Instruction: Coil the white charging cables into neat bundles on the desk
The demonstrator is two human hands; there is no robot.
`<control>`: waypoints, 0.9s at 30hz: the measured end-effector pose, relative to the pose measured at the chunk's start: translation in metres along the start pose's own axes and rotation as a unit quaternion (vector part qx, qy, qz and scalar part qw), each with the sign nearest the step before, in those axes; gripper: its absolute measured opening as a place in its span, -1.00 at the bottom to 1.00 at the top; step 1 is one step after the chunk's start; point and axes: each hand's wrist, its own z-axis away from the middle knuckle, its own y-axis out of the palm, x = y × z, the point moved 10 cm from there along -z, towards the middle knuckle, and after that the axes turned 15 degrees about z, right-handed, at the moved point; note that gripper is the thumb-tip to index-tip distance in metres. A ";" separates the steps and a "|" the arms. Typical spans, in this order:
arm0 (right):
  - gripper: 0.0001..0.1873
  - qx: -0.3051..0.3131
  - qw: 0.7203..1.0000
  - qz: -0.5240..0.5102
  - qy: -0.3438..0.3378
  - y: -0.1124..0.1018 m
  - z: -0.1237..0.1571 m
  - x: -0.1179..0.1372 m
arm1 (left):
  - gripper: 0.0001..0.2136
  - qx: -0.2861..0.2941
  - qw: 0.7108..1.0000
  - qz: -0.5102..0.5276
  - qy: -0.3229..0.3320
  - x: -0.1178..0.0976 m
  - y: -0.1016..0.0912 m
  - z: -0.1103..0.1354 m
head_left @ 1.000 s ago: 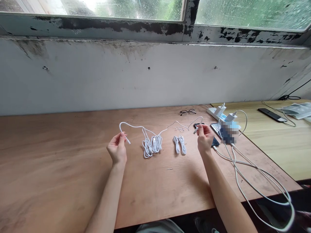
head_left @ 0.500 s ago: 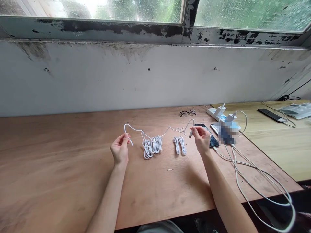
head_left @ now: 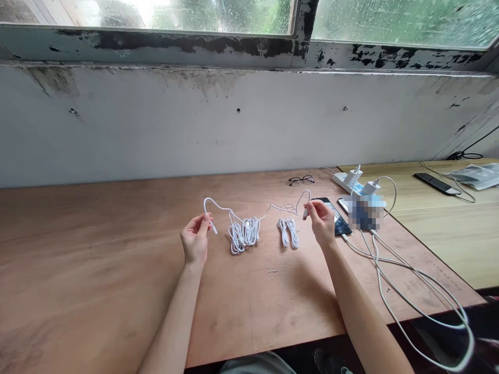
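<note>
My left hand [head_left: 196,236] pinches one plug end of a white cable [head_left: 244,231] just above the brown wooden table [head_left: 97,270]. My right hand [head_left: 320,222] pinches the cable's other plug end. Between the hands the cable's middle lies in a loose heap on the table. A second white cable [head_left: 288,231], wound into a neat bundle, lies beside the heap, just left of my right hand.
Black glasses [head_left: 301,180] lie near the wall. A dark phone [head_left: 334,215], a white power strip [head_left: 351,182] with chargers and long white leads [head_left: 409,291] sit at the right. A lighter table [head_left: 448,228] adjoins, bearing another phone [head_left: 434,184].
Both hands have moved toward each other, each keeping its cable end. The slack between them has gathered closer to the heap.
</note>
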 end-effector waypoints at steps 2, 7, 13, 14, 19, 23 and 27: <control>-0.72 0.005 1.000 -0.010 -0.002 0.001 0.000 0.000 | -0.65 0.002 1.000 -0.004 -0.002 0.000 0.001 0.000; -0.75 0.036 0.998 -0.051 0.017 0.009 0.002 -0.005 | -0.67 0.032 0.999 -0.006 0.006 -0.003 0.008 0.003; -0.73 0.078 0.991 -0.087 0.057 0.024 0.009 -0.010 | -0.74 0.096 0.995 -0.035 0.019 -0.004 0.022 0.010; -0.74 0.077 0.990 -0.095 0.065 0.025 0.010 -0.010 | -0.75 0.100 0.994 -0.031 0.013 -0.003 0.024 0.010; -0.74 0.072 0.982 -0.158 0.080 0.029 0.013 -0.005 | -0.76 0.090 0.996 0.027 -0.010 -0.003 0.025 0.009; -0.71 0.064 0.989 -0.114 0.074 0.029 0.014 -0.004 | -0.74 0.123 0.992 0.022 0.000 -0.009 0.032 0.012; -0.70 0.046 0.994 -0.079 0.053 0.030 0.017 0.000 | -0.73 0.177 0.983 -0.042 0.032 -0.015 0.045 0.022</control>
